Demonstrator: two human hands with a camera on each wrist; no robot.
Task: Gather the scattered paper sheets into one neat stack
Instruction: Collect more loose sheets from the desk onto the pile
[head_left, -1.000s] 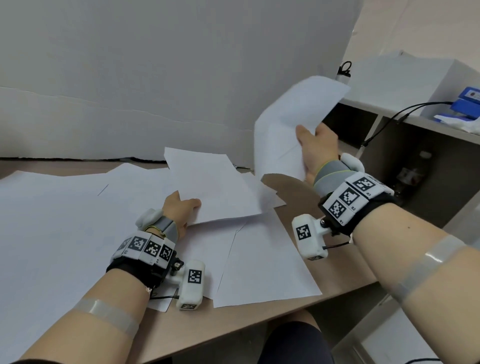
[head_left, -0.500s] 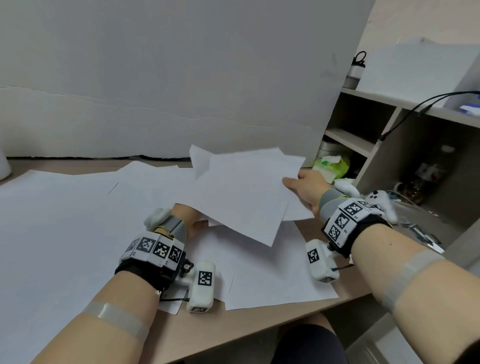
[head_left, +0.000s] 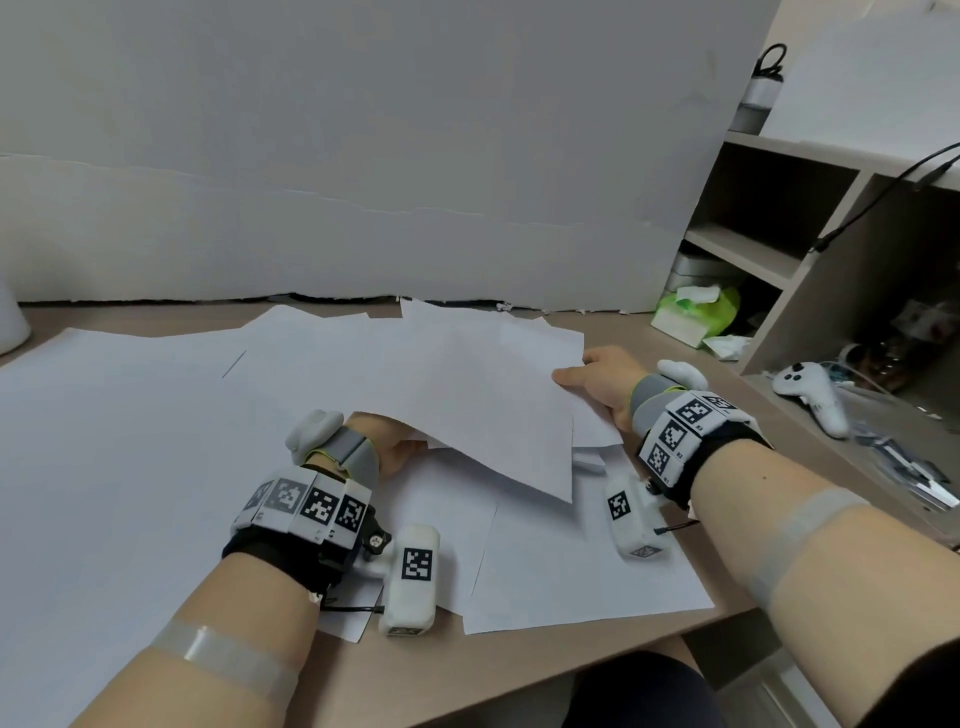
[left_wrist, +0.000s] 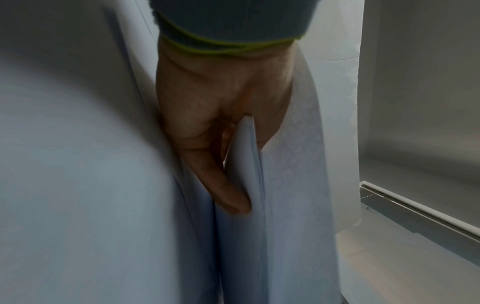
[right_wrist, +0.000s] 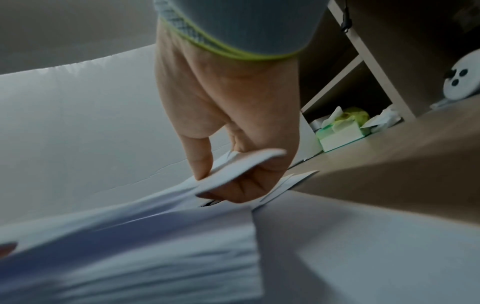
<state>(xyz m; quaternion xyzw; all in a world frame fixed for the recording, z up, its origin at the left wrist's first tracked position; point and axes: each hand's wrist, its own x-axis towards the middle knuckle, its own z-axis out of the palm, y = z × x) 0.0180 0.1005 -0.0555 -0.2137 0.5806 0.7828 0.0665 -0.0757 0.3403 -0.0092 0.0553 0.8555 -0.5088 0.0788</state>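
White paper sheets (head_left: 156, 415) lie spread over the wooden desk (head_left: 493, 670). My right hand (head_left: 597, 382) pinches the right edge of a small bundle of sheets (head_left: 483, 405), thumb on top, fingers underneath; the right wrist view shows that pinch (right_wrist: 233, 174) on the sheet corner (right_wrist: 241, 166). The bundle slopes down over my left hand (head_left: 395, 447), which is mostly hidden beneath it. In the left wrist view the left hand (left_wrist: 228, 164) holds a few sheets (left_wrist: 246, 174) between thumb and fingers. More loose sheets (head_left: 571, 566) lie flat near the front edge.
A grey board (head_left: 363, 156) stands along the back of the desk. To the right is a shelf unit (head_left: 779, 249) with a green tissue pack (head_left: 696, 312) and a white game controller (head_left: 810, 389). A white object (head_left: 10, 322) sits at the far left.
My right hand has brought its sheet down from high at the right and leftward, laying it over the sheets in my left hand. The left hand stayed roughly in place.
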